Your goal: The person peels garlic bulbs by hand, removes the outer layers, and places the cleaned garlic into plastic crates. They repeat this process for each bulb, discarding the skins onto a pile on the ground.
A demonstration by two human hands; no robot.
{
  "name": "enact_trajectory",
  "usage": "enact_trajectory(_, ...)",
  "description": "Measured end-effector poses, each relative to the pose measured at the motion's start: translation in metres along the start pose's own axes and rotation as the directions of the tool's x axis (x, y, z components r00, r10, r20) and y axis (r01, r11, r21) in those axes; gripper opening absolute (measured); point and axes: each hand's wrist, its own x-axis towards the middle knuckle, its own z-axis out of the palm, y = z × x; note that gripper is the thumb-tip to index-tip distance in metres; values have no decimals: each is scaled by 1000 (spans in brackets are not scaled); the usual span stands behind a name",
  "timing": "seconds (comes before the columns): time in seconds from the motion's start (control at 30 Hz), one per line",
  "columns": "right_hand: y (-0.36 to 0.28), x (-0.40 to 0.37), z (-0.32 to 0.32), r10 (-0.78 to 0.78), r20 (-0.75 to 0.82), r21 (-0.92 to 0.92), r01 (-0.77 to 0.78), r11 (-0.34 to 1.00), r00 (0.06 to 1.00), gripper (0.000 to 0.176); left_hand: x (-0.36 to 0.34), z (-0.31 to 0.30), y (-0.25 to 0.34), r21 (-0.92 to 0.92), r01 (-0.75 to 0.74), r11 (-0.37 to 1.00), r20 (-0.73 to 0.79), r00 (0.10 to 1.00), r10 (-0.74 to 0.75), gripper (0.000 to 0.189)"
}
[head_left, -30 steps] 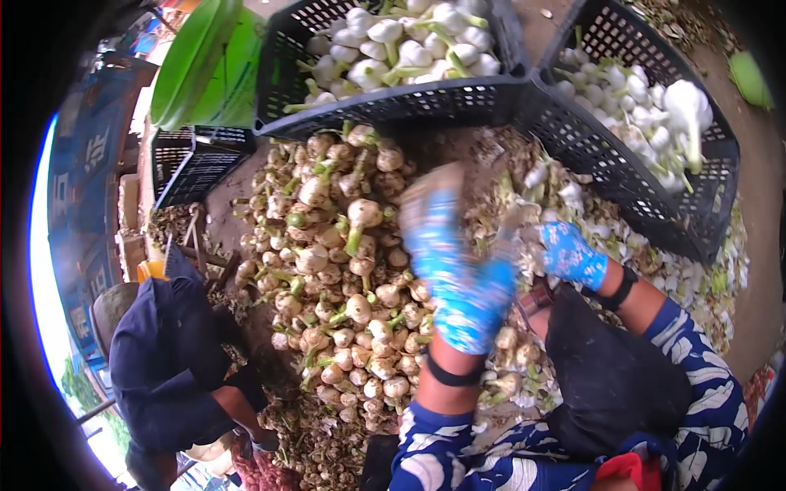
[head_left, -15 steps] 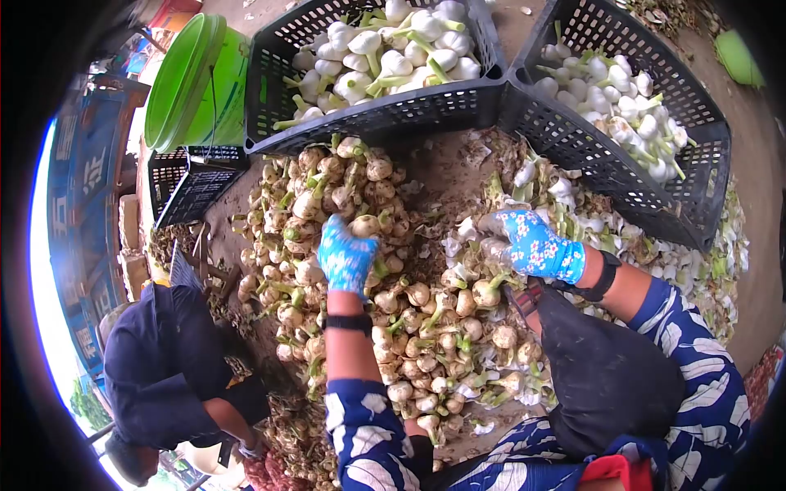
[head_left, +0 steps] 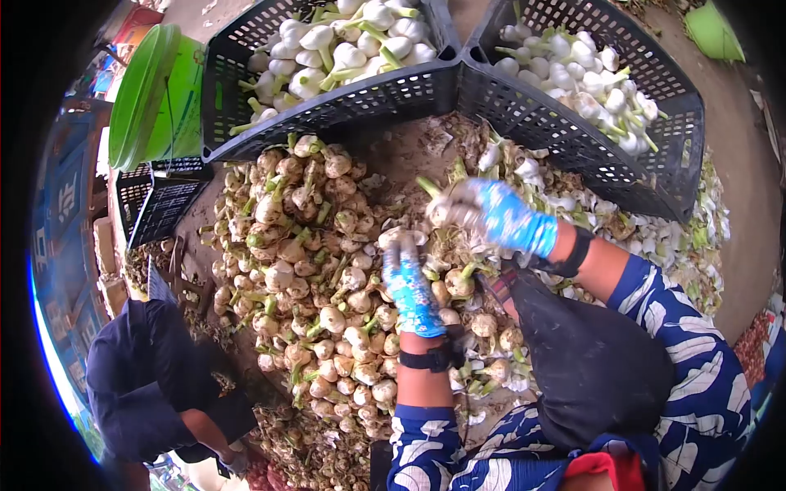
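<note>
- The right hand [head_left: 508,219], wearing a blue flower-printed glove, is gripping a pale garlic bulb with a short green stalk [head_left: 442,209]. Its fingers [head_left: 473,199] are closing round the bulb's right side, so the bulb is sticking out to the left of the hand.
- That bulb's long axis is running on a slant, with the stalk end pointing up and left towards the corner where the crates are meeting.
- The left hand [head_left: 409,290], in a matching glove, is stretching up over the heap of unpeeled brownish garlic bulbs [head_left: 303,270] that is lying on the ground. Its fingers [head_left: 399,255] are curling at a whitish bulb [head_left: 401,237] on the heap's right edge, but I cannot tell whether they are actually clamping it.
- The gripped bulb is sitting just up and to the right of the left fingertips, near them but apart. The right hand is holding it alone.
- Beyond the heap, a black plastic lattice crate [head_left: 344,102] and a second black lattice crate [head_left: 557,131] are touching at one corner, and both are holding clean white bulbs.
- Papery white and green peelings [head_left: 655,237] are lying along the foot of the second crate.
- A lime-green plastic bucket [head_left: 151,98] is leaning beside the first crate, and another person in dark blue clothes [head_left: 155,368] is crouching at the heap's lower left.
</note>
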Motion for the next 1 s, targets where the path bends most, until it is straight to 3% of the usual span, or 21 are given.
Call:
enact_trajectory(0.07, 33, -6, -26, 192, -63, 195, -176, 965, 979, 22, 23, -13, -3, 471, -430, 770, 138, 898, 417, 24)
enact_trajectory(0.1, 41, -18, -41, 234, -109, 86, -225, 971, 966, 22, 27, -17, -1, 726, -623, 291, 363, 707, 607, 32)
enact_trajectory(0.13, 39, -24, -58, 261, -163, -25, -269, 963, 951, 22, 40, -10, -6, 691, -682, 241, 429, 655, 622, 40)
enact_trajectory(0.17, 44, -31, -63, 447, -49, 315, -411, 856, 893, 19, 50, -3, -9, 729, -677, 99, 534, 653, 537, 45)
enact_trajectory(0.2, 47, -41, -62, 471, -88, 305, -426, 852, 878, 18, 58, 4, -12, 742, -669, -50, 619, 654, 434, 51)
enact_trajectory(0.27, 31, -42, -62, 496, -5, 273, -476, 836, 868, 18, 70, 32, -27, 878, -475, 56, 464, 874, 141, 74)
enact_trajectory(0.3, 28, -39, -59, 290, -93, -52, -295, 954, 953, 19, 70, 43, -36, 913, -403, 67, 392, 910, 134, 72)
enact_trajectory(0.33, 11, -33, -55, 454, -55, -20, -456, 890, 889, 20, 64, 54, -37, 943, -325, 72, 316, 941, 120, 70)
enact_trajectory(0.4, 20, -26, -44, 318, -32, -86, -319, 944, 948, 23, 60, 58, -51, 952, -299, 66, 282, 940, 193, 68)
enact_trajectory(0.43, 33, -25, -37, 248, -60, 14, -248, 969, 967, 22, 60, 58, -58, 953, -262, 149, 225, 947, 228, 68)
enact_trajectory(0.47, 29, -20, -37, 147, -77, -38, -150, 988, 986, 23, 62, 57, -69, 946, -225, 232, 164, 953, 256, 68)
enact_trajectory(0.5, 33, -13, -38, 180, -15, -2, -180, 984, 983, 26, 73, 49, -83, 854, -221, 470, 175, 975, 141, 65)
enact_trajectory(0.53, 38, -6, -39, 208, 46, 34, -210, 977, 977, 30, 61, 49, -71, 858, -221, 464, 175, 974, 141, 65)
enact_trajectory(0.6, 8, 4, -42, 531, 279, 76, -570, 818, 800, 30, 20, 49, -29, 836, -505, 214, 377, 812, 445, 62)
enact_trajectory(0.63, -8, 5, -43, 344, 257, -182, -304, 935, 903, 34, 10, 43, -22, 768, -611, 190, 478, 745, 464, 63)
enact_trajectory(0.67, -14, 7, -40, 399, 308, -163, -365, 917, 864, 37, 1, 42, -11, 735, -662, 149, 541, 704, 460, 66)
enact_trajectory(0.73, 4, 6, -24, 153, 320, -300, -53, 952, 935, 38, -5, 37, -5, 714, -689, 122, 569, 673, 472, 68)
enact_trajectory(0.77, 4, 5, -21, 296, 296, -274, -216, 937, 908, 37, -7, 35, -2, 716, -689, 117, 570, 672, 472, 68)
enact_trajectory(0.87, 3, -2, -30, 179, 303, -145, -140, 979, 936, 40, -9, 32, 3, 681, -729, 68, 632, 633, 448, 68)
enact_trajectory(0.93, 4, -6, -33, 224, 315, -113, -197, 974, 922, 36, -6, 33, 3, 643, -760, -95, 718, 556, 417, 66)
enact_trajectory(1.0, 4, -11, -32, 352, 291, 30, -376, 926, 889, 27, -1, 32, 3, 616, -778, -122, 741, 520, 424, 63)
